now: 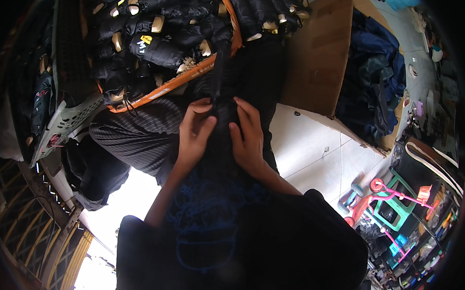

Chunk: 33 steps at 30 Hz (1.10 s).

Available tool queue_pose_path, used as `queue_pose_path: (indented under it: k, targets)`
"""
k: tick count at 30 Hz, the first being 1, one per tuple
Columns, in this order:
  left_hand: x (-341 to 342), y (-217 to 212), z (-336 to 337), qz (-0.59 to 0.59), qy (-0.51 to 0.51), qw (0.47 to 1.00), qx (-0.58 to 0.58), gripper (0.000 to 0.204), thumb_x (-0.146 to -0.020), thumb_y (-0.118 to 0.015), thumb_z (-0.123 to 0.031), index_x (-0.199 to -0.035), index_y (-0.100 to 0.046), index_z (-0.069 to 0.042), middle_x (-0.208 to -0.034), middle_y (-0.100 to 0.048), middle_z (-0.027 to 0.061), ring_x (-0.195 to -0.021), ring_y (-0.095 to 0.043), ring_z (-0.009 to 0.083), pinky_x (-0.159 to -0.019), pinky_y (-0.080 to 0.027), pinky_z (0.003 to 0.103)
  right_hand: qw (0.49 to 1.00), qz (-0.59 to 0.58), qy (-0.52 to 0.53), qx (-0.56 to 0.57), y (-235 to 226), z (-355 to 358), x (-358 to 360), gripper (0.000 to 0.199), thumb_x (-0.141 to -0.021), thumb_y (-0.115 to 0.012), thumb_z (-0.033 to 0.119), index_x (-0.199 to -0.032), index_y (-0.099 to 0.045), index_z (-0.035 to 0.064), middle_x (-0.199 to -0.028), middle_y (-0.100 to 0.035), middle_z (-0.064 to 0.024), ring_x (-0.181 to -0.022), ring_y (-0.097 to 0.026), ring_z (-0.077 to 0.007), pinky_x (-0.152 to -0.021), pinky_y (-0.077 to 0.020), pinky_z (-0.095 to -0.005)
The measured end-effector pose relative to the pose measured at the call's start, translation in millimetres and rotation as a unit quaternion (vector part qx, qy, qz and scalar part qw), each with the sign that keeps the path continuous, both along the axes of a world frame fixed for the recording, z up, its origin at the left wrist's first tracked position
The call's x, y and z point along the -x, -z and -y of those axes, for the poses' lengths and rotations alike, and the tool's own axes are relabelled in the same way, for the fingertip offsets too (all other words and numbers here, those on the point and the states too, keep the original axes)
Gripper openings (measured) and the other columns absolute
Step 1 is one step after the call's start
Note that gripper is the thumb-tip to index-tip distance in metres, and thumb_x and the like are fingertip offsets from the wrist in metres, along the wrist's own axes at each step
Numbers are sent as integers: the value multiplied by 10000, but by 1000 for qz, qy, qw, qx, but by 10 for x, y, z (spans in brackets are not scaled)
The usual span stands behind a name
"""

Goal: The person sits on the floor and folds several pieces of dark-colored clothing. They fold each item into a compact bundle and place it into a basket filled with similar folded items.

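Basically, head view, looking down: both my hands are out in front of my black shirt point(278, 241), about level with each other, narrow gap between. In that gap is a black strip point(219, 75). Its upper part runs up past an orange-rimmed tub point(188, 76); its lower part blends into my dark clothing, so I can't tell where it ends.

Left hand point(192, 139): left side of the strip, fingers curled, index and thumb tips apart and pointing at it. Dark on dark, can't tell if they're clamped on anything.

Right hand point(250, 141): other side, fingers straighter, index and thumb tips apart, facing the strip. Can't tell contact there either.

Around me: tub is packed with black bundles point(158, 55) showing pale pieces, one with a yellow tag point(146, 39). Left of it, a tilted grey basket point(75, 114) with holes. Striped trousers point(133, 131) on my bent left leg; a black cloth heap point(96, 171) just beside the knee, metal gate point(74, 266) lower left.

Right side: open cardboard box point(316, 53), dark blue cloth point(375, 76) inside, white tiled floor point(305, 142) below. Lower right: pink toy tricycle point(364, 207) by a green stool point(400, 220).
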<state>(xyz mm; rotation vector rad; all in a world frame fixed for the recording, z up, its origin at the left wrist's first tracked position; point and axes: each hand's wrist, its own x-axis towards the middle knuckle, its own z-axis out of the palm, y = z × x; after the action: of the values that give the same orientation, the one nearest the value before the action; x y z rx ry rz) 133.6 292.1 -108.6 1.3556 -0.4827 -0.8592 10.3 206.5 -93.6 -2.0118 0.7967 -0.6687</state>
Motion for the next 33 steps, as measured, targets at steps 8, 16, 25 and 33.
queue_pose_path:
  k: [8, 16, 25, 33]
  targets:
    - [-11, 78, 7, -118, 28, 993, -6, 220, -945, -619, -22, -1142, -528, -65, -1111, -557, 38, -1048, -538, 98, -899, -454, 265, 994, -17, -31, 103, -69, -1, 62, 492, -798, -675, 18, -1247, -543, -135, -1350, -520, -146, -1236, -488, -358, -1021, -427, -424]
    - [60, 64, 66, 21, 30, 999, -40, 69, -975, -596, -54, -1034, -559, -55, -962, -569, 1, -877, -538, 61, -773, -442, 228, 996, 1, -5, 93, -68, 108, 132, 445, -734, -747, -19, -1155, -626, -97, -1269, -588, -135, -1182, -574, -349, -978, -489, -399]
    - [-4, 121, 107, 61, 10, 996, -69, 97, -964, -608, -59, -1047, -566, -32, -800, -603, 17, -723, -557, 60, -659, -450, 230, 994, -8, -50, 100, -53, 144, 120, 415, -748, -752, -12, -1135, -631, -100, -1255, -589, -113, -1215, -556, -333, -985, -492, -392]
    - [-46, -66, 214, 220, 39, 970, -96, 88, -939, -613, -28, -1024, -617, -9, -873, -681, 114, -780, -705, 189, -639, -538, 289, 990, -19, -67, 124, -33, 116, 206, 393, -746, -747, -14, -1117, -644, -90, -1236, -595, -113, -1215, -555, -325, -969, -499, -385]
